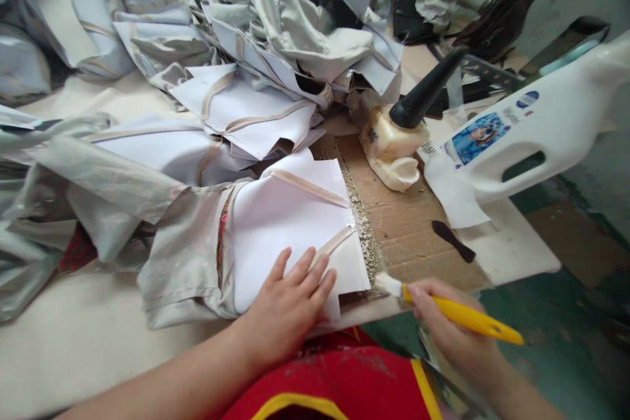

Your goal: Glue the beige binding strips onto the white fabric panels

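At the left, grey cloth [162,236] lies on the desk [73,354], joined to a white panel [285,203] with tan strips; more pieces [275,39] are heaped behind. The left hand [295,292] rests flat on the panel's near side, fingers spread. The panel's right edge overlaps cardboard [413,223] with a crusted strip. Towards its back stands a stained pot [394,144] with a black neck slanting up rightward. The right hand [445,318] pinches a yellow brush [477,320], bristles just beside the panel. Beyond lie a dark scraper [453,241] and a tilted white jug [566,138].
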Demonstrator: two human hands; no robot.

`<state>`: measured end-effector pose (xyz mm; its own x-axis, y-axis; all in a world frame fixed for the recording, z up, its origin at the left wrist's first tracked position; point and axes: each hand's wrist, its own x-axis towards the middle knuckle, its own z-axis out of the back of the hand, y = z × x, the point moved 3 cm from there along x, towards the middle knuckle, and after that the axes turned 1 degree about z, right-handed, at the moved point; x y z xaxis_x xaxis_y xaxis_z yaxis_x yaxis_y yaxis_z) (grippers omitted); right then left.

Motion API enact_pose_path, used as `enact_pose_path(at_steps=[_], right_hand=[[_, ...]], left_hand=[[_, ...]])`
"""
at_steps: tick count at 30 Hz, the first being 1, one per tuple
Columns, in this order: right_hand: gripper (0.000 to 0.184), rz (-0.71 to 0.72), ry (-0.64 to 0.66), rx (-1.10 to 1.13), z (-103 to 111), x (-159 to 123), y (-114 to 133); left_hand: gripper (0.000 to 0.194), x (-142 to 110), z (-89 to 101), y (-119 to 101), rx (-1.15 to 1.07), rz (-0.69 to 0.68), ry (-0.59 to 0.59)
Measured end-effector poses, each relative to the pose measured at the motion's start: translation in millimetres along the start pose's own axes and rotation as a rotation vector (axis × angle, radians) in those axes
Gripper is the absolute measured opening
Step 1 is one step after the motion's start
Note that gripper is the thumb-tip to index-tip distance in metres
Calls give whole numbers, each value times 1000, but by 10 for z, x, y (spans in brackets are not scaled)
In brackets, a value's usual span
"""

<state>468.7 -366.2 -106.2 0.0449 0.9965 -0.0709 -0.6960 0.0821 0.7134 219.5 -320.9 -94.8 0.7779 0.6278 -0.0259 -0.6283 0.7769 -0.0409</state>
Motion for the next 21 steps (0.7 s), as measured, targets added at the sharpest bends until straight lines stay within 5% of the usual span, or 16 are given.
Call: enact_pose_path(at_steps=[5,8,11,14,18,21], right_hand=[[30,-195,-202,282,152,135,-136],[33,-217,-206,482,87,221,-109],[33,-213,-261,549,131,242,-105],[31,-184,-369,490,280,230,-171],[30,-186,-409,518,407,223,-343],[29,-207,-383,603,412,213,-485]], left_hand=[[40,-606,-263,62,134,58,-106],[36,-600,-357,64,188,77,-71],[30,-505,-184,36,199,90,-76],[26,-481,335,96,154,119,-113],[38,-470,1478,449,-30,106,-193],[44,-279,2131,928,-218,256,32]])
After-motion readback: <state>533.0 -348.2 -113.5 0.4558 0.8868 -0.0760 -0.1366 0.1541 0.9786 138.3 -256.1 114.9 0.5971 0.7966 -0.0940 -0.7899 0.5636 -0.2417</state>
